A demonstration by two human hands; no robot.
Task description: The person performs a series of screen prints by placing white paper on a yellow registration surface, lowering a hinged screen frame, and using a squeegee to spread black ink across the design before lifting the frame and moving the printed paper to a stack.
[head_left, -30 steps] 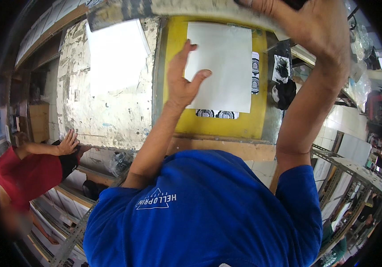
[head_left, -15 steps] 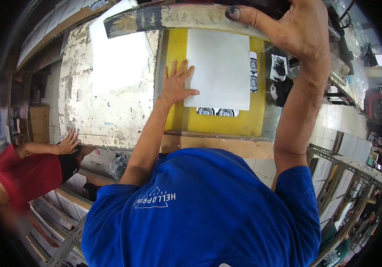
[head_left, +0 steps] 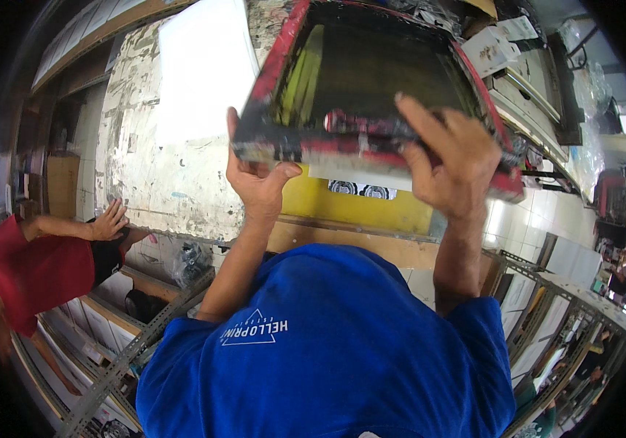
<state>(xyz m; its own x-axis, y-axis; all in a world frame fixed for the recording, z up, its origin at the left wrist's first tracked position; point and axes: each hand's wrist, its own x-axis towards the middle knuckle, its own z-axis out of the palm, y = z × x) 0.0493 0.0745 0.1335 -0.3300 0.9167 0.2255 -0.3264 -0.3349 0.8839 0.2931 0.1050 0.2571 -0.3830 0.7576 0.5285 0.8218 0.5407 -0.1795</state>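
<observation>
A screen-printing frame (head_left: 273, 69) with red and black edges and dark mesh hangs tilted over a yellow board (head_left: 313, 197). My left hand (head_left: 256, 186) grips its near left corner, the thumb low on the front edge and a finger up the side. Inside the frame's near side lies a squeegee-like bar (head_left: 357, 123), pink and black. My right hand (head_left: 455, 164), blurred, is over the bar's right end with forefinger and thumb spread apart. White paper (head_left: 393, 177) shows under the frame's front edge, beside a strip of black-and-white round prints (head_left: 360, 189).
Left of the board, white sheets (head_left: 203, 66) lie on a paint-stained table (head_left: 130, 146). A person in a red shirt (head_left: 43, 255) stands at the left with a hand by the table edge. Metal shelving (head_left: 568, 292) flanks my right; a white box (head_left: 488, 51) sits beyond the frame.
The frame has come down over the paper and board. My left hand has left the paper for the frame's corner; my right hand has moved from the raised edge down to the bar.
</observation>
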